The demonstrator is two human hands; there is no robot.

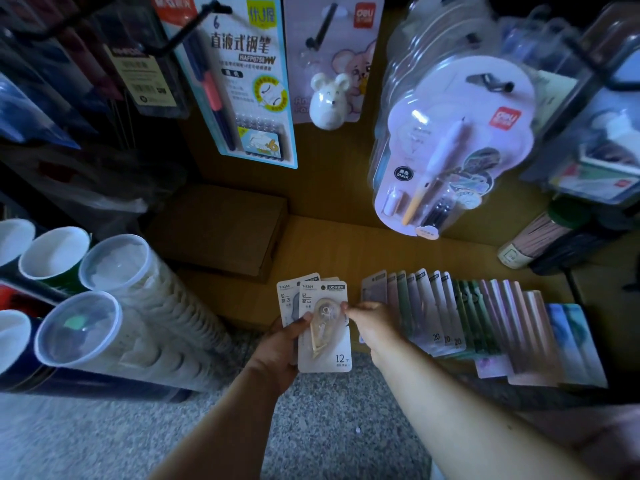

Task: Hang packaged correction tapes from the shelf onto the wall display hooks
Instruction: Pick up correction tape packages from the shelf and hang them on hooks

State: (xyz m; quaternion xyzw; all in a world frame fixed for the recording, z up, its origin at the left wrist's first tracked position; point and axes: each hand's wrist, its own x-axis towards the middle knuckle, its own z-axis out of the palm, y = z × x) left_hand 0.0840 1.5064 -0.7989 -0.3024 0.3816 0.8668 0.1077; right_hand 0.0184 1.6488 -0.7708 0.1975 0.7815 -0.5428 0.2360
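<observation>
Far left, clear-lidded tubes [100, 327] lie stacked beside a cardboard box [221, 230] on the shelf [329, 251]. Left hand [277, 348] grips a small fanned stack of correction tape packs [323, 323], thumb across the front card, held just above the shelf edge. Right hand [372, 323] pinches the front card's right edge, fingers curled. Further right, a leaning row of more packs [485, 323] sits on the shelf. Hooks overhead, like the black hook [320, 31] through the mouse pack [329, 98], already carry stock. Risk: the fanned cards slip if the pinch drags more than one; the small hang hole could miss a hook tip.
</observation>
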